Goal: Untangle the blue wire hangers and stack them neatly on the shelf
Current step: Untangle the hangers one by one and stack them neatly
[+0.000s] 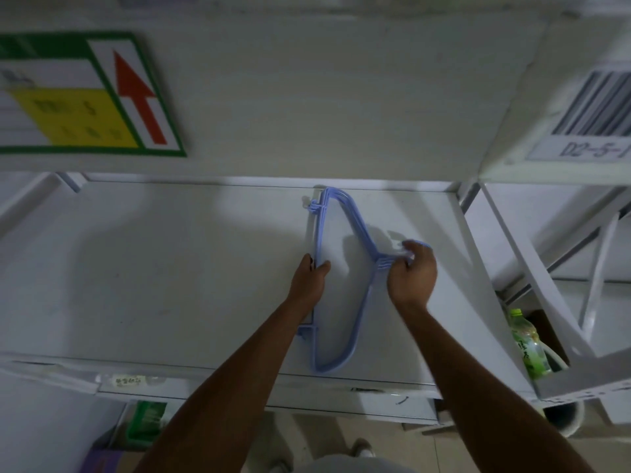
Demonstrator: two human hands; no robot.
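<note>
A green-bordered sign (82, 93) with a red arrow pointing up-frame hangs at the upper left, fixed to the pale panel above a white shelf (170, 268). A small, blurred label (128, 381) sits on the shelf's front edge at the lower left, with a green packet (146, 418) on the level beneath it.

Just right of centre, a bundle of blue hangers (359, 227) lies flat on the shelf. Their long straight bars run up and down the frame on the left side, and their necks and hooks point right.

The person's left hand (309, 278) reaches in from below and pinches the straight bars about midway, thumb inside the frame of the hangers and fingers on the outer side. The right hand (411, 278) is at the neck of the bundle, its fingers curled round the hooks. Both bare forearms stretch up from the bottom edge, and the toe of a shoe (362, 447) shows on the floor between them.

At the right, a green drink bottle (527, 346) stands in a box on a lower level of the neighbouring rack. Above it, at the upper right, is a barcode label (594, 104).
</note>
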